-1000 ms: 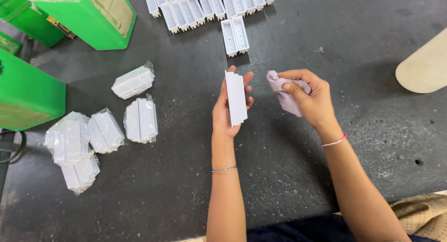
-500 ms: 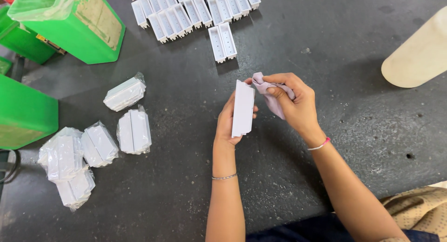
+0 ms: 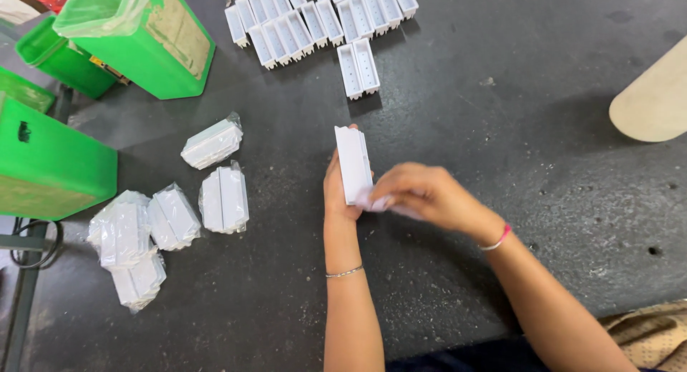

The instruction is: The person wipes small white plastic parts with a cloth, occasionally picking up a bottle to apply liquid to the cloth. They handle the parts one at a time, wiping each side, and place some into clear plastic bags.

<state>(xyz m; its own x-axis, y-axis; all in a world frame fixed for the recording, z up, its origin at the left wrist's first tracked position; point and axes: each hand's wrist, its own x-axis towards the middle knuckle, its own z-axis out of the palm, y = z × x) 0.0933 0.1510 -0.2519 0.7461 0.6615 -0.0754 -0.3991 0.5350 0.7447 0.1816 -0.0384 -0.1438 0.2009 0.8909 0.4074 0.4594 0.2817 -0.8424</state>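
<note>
While left hand [image 3: 336,193] grips white block [image 3: 353,164] upright | right hand [image 3: 429,196] pinches cloth [image 3: 372,202] against it

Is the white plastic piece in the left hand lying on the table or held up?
Held up: the left hand grips the white plastic piece above the table, lengthwise.

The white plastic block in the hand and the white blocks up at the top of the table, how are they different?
The white rectangular plastic block is held up on end in the left hand; the bare white blocks lie flat on the dark table. It is single and shows a closed side; they sit in rows with open sides up. The right hand touches only the held one. Both look alike in shape and colour.
</note>
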